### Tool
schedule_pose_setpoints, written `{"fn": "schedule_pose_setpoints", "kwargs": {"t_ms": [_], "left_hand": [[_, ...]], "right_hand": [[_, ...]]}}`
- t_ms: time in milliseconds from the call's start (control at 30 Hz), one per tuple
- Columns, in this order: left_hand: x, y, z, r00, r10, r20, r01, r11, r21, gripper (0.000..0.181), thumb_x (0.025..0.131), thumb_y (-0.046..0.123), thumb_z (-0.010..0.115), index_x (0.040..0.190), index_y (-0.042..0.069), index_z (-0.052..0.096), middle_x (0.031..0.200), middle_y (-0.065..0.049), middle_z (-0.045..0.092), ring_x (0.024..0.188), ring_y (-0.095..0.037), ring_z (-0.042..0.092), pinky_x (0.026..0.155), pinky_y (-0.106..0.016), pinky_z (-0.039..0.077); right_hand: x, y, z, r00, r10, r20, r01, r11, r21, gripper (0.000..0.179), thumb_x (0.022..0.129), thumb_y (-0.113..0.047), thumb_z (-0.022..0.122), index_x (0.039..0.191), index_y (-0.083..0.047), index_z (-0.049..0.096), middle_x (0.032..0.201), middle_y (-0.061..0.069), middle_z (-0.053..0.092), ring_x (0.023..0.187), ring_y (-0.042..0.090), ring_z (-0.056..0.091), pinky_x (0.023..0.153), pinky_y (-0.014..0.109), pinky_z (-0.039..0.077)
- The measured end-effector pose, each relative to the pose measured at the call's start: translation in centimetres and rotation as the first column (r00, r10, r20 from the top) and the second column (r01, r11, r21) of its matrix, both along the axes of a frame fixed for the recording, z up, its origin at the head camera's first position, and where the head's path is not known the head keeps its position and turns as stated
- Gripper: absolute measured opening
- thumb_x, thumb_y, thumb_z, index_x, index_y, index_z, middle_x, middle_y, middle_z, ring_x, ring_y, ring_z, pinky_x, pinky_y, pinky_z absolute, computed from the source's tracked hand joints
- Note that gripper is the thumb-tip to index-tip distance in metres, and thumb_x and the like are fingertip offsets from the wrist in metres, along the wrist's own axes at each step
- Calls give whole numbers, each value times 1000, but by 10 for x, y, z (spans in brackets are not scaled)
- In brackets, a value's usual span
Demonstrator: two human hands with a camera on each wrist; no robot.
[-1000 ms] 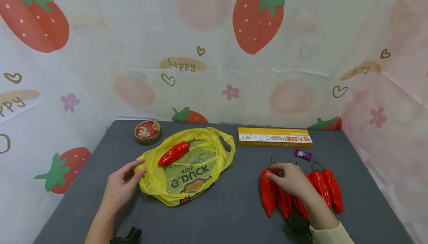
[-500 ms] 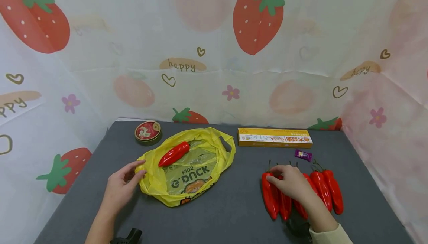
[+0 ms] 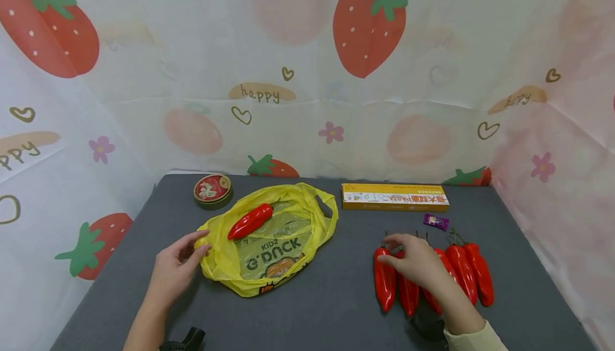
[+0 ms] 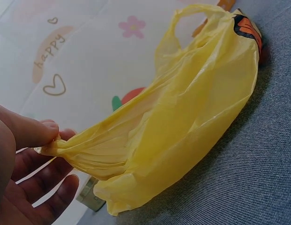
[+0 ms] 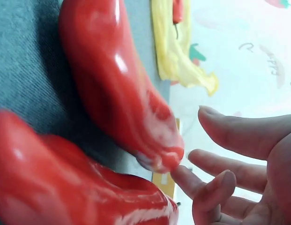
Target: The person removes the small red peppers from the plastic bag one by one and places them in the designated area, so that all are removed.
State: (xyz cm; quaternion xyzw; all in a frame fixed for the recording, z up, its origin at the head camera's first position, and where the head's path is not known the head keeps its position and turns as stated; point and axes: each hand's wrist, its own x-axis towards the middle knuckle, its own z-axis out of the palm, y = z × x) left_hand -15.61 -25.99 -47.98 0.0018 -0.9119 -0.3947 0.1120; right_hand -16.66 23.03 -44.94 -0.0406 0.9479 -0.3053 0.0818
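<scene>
My left hand [image 3: 170, 273] pinches the gathered left edge of a yellow plastic bag [image 3: 216, 263] between thumb and fingers. The bag lies spread and open-mouthed, with one red chili pepper [image 3: 251, 221] on its inner face. At the right, my right hand [image 3: 420, 263] hovers over a row of several red chili peppers [image 3: 463, 273], hiding parts of some. Its thumb and fingers are spread beside the stem end of the leftmost pepper [image 3: 385, 282]. In the right wrist view, the thumb stands apart from that pepper [image 5: 110, 79]; a fingertip is close to its end.
A round red-lidded tin [image 3: 212, 188] stands behind the bag at the left. Along the back right lies a yellow pasta box [image 3: 395, 197], with a small purple wrapped candy [image 3: 435, 221] in front. A strawberry-print sheet [image 3: 307, 100] encloses the dark table [image 3: 298, 324].
The leftmost pepper tilted and shifted right, then swung back slightly left. My right thumb and fingers have come off it. The left hand and the bag stay put.
</scene>
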Motion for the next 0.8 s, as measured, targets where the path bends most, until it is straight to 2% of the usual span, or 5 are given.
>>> {"fn": "schedule_pose_setpoints", "kwargs": {"t_ms": [300, 533, 800], "left_hand": [[0, -2, -1, 1000, -8, -11, 8, 1000, 9, 36, 100, 31, 64, 131, 14, 67, 101, -4, 74, 84, -4, 61, 72, -16, 51], [0, -1, 0, 1000, -7, -2, 7, 1000, 27, 36, 100, 32, 65, 131, 14, 67, 101, -5, 74, 84, -5, 61, 73, -15, 50], [1, -3, 0, 1000, 0, -4, 0, 1000, 27, 36, 100, 32, 65, 131, 14, 67, 101, -4, 74, 83, -7, 60, 73, -16, 50]], "right_hand": [[-4, -14, 5, 999, 15, -39, -18, 997, -69, 39, 88, -27, 79, 121, -8, 70, 107, 6, 74, 73, 12, 63, 65, 32, 53], [-12, -31, 8, 997, 32, -67, -37, 997, -69, 38, 87, -30, 80, 120, -13, 71, 106, 3, 74, 78, 11, 64, 67, 31, 53], [-22, -57, 21, 993, 65, -103, -75, 992, -104, 35, 88, -29, 80, 120, -18, 71, 109, 3, 73, 78, 10, 64, 66, 29, 53]]}}
